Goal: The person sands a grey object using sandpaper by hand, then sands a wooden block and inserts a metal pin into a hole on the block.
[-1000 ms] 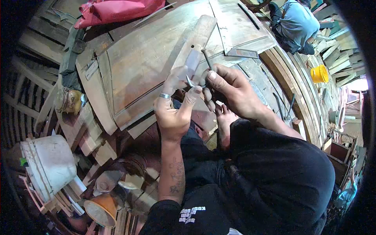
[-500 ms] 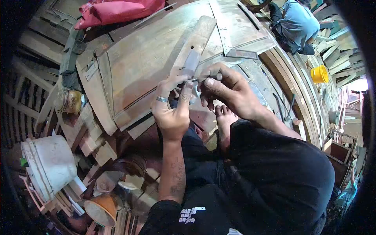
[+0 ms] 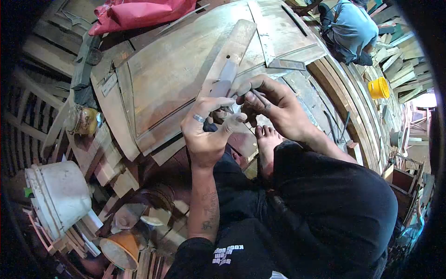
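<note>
My right hand (image 3: 281,109) pinches a thin dark rod-like piece (image 3: 260,99) between thumb and fingers; its exact kind is unclear. Close beside it, my left hand (image 3: 204,132), with a ring on one finger, has its fingers curled and thumb drawn apart from the index finger. Something small and greyish shows among the left fingers, too hidden to name. Just beyond both hands a wooden board (image 3: 239,39) lies on a large wooden panel (image 3: 162,83). A flat grey rectangular piece (image 3: 227,74) rests on the board, with a small nail-like point beside it.
A try square (image 3: 285,64) lies on the panel. A red sack (image 3: 144,14) is at the top, a white bucket (image 3: 62,195) at left, a jar (image 3: 87,122) above it. Another person (image 3: 350,32) crouches at upper right near a yellow bucket (image 3: 378,88).
My left thumb has moved away from the index finger, and the whitish piece seen below the fingertips is now mostly hidden. My right hand stays nearly in place, still gripping the rod-like piece.
</note>
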Demonstrator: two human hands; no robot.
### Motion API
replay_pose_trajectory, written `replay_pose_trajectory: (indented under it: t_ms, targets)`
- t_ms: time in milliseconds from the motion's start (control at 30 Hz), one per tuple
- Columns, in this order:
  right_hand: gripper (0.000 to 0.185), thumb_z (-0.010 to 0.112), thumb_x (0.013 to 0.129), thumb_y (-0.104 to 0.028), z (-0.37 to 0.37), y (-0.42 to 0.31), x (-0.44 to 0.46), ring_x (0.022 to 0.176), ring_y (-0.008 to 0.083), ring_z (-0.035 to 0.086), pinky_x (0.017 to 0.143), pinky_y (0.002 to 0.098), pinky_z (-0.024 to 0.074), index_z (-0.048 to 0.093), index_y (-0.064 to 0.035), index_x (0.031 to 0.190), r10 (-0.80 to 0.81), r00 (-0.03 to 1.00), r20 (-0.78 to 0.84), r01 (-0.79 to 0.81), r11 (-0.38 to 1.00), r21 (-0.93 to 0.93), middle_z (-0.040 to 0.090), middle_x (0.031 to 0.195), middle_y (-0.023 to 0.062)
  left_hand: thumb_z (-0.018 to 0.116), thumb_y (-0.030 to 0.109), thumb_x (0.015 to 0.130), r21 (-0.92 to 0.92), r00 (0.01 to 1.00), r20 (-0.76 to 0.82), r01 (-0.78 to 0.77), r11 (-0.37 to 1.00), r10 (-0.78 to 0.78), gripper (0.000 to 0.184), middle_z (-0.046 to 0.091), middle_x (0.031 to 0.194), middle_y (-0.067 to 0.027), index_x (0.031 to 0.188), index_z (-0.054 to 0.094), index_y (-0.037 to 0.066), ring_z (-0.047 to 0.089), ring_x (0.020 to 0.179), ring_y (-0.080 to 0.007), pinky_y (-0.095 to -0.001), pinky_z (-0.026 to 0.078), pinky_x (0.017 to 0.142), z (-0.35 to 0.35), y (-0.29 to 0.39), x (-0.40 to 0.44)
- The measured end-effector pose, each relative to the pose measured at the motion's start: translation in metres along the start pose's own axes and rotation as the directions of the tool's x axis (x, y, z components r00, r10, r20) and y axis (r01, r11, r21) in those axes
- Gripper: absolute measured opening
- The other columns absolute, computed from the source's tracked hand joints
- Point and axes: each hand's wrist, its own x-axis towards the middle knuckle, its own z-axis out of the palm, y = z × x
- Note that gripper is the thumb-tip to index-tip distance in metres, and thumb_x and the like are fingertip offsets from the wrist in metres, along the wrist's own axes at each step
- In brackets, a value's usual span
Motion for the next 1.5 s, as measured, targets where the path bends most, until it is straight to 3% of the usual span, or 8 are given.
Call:
replay_pose_trajectory:
  t_ms: [100, 767, 933, 1000, 1167, 1367, 1433, 1500]
  targets:
    - [0.029, 0.064, 0.111, -0.027, -0.001, 0.000, 0.000, 0.083, 0.0100, 0.066, 0.075, 0.0304, 0.0563, 0.066, -0.0013, 0.124, 0.009, 1.000, 0.006, -0.009, 1.000, 0.030, 0.071, 0.097, 0.0030, 0.089, 0.017, 0.088, 0.018, 0.998, 0.044, 0.037, 0.999, -0.038, 0.026, 0.075, 0.103, -0.0051, 0.106, 0.077, 0.002, 0.067, 0.093, -0.0146, -0.0277, 0.051, 0.084, -0.003, -0.002, -0.003]
    - [0.023, 0.061, 0.111, -0.017, -0.003, 0.002, -0.001, 0.086, 0.0091, 0.066, 0.078, 0.0294, 0.0561, 0.068, -0.0018, 0.127, 0.027, 0.999, -0.032, -0.027, 1.000, 0.005, 0.073, 0.100, 0.0025, 0.089, 0.011, 0.085, 0.087, 0.999, 0.022, -0.048, 0.995, 0.047, 0.026, 0.076, 0.106, -0.0070, 0.108, 0.079, 0.002, 0.069, 0.096, -0.0177, -0.0315, 0.053, 0.088, -0.004, -0.016, -0.007]
    - [0.027, 0.048, 0.108, -0.001, -0.010, -0.003, -0.003, 0.087, 0.0137, 0.066, 0.079, 0.0302, 0.0564, 0.068, 0.0030, 0.125, 0.064, 0.996, 0.055, -0.067, 0.996, 0.055, 0.069, 0.113, 0.0078, 0.088, 0.008, 0.086, 0.067, 0.999, 0.002, -0.040, 0.997, 0.040, 0.027, 0.077, 0.109, -0.0081, 0.111, 0.079, 0.001, 0.070, 0.100, -0.0194, -0.0331, 0.054, 0.091, -0.005, -0.019, -0.009]
    - [0.031, 0.045, 0.106, 0.000, -0.012, -0.002, -0.003, 0.088, 0.0138, 0.066, 0.080, 0.0302, 0.0559, 0.068, 0.0042, 0.125, 0.088, 0.995, 0.044, -0.091, 0.994, 0.063, 0.069, 0.113, 0.0085, 0.086, 0.008, 0.086, 0.075, 0.997, -0.001, -0.080, 0.994, 0.080, 0.029, 0.078, 0.109, -0.0114, 0.113, 0.079, 0.002, 0.072, 0.099, -0.0264, -0.0375, 0.056, 0.090, -0.005, -0.019, -0.009]
    - [0.035, 0.042, 0.104, -0.001, -0.012, -0.002, -0.005, 0.092, 0.0148, 0.066, 0.083, 0.0299, 0.0549, 0.066, 0.0052, 0.128, 0.127, 0.991, 0.036, -0.130, 0.984, 0.123, 0.069, 0.114, 0.0098, 0.084, 0.007, 0.088, 0.044, 1.000, -0.014, -0.020, 0.999, 0.021, 0.033, 0.077, 0.113, -0.0130, 0.121, 0.077, 0.002, 0.072, 0.102, -0.0246, -0.0373, 0.055, 0.092, -0.004, -0.021, -0.015]
    - [0.028, 0.055, 0.111, -0.014, -0.001, -0.011, -0.003, 0.090, 0.0152, 0.067, 0.082, 0.0310, 0.0558, 0.065, 0.0018, 0.132, 0.225, 0.974, -0.019, -0.213, 0.944, 0.253, 0.071, 0.112, 0.0103, 0.081, 0.005, 0.092, -0.042, 0.993, -0.107, 0.046, 0.998, -0.050, 0.040, 0.077, 0.121, -0.0142, 0.131, 0.071, 0.000, 0.071, 0.110, -0.0216, -0.0364, 0.054, 0.098, 0.004, -0.024, -0.017]
    - [0.035, 0.063, 0.111, -0.022, 0.002, -0.007, 0.000, 0.084, 0.0131, 0.068, 0.076, 0.0308, 0.0568, 0.065, 0.0013, 0.136, 0.071, 0.992, -0.108, -0.078, 0.995, -0.062, 0.074, 0.097, 0.0077, 0.081, 0.006, 0.092, -0.075, 0.989, -0.133, 0.055, 0.996, -0.064, 0.042, 0.077, 0.123, -0.0141, 0.133, 0.070, -0.002, 0.071, 0.112, -0.0213, -0.0361, 0.054, 0.100, 0.003, -0.023, -0.016]
    - [0.032, 0.066, 0.109, -0.020, -0.003, -0.001, 0.002, 0.082, 0.0126, 0.067, 0.076, 0.0307, 0.0569, 0.067, 0.0020, 0.132, 0.069, 0.996, -0.064, -0.072, 0.997, -0.043, 0.074, 0.095, 0.0069, 0.081, 0.006, 0.093, -0.047, 0.995, -0.043, 0.083, 0.995, -0.085, 0.045, 0.076, 0.125, -0.0151, 0.135, 0.069, -0.003, 0.071, 0.113, -0.0216, -0.0361, 0.053, 0.103, -0.002, -0.018, -0.015]
